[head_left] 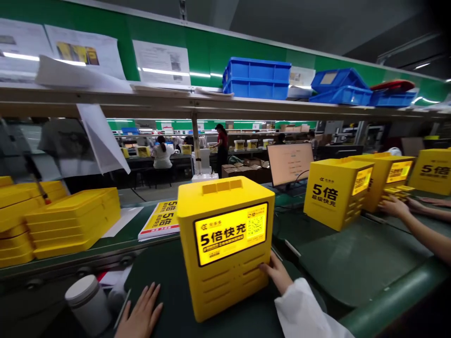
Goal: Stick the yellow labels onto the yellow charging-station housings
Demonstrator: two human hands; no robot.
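In front of me a yellow charging cabinet (230, 281) stands upright on the dark green work surface. Its front carries a lit sign panel (230, 234) with black lettering and a square code, above rows of slots. My right hand (278, 273), in a white sleeve, grips the cabinet's lower right edge, thumb on the front and fingers along the side. To the left of the cabinet and apart from it, my left hand (141, 312) lies flat with fingers stretched out and nothing in it. Near that hand is a white lidded jar (88, 303).
Stacked yellow panels (73, 220) lie at left, beside printed sheets (160, 220). More yellow cabinets (329, 192) line the right side, where another person's hands (396, 205) touch small yellow parts. A monitor (291, 162) stands behind; blue bins (257, 77) sit on the overhead shelf.
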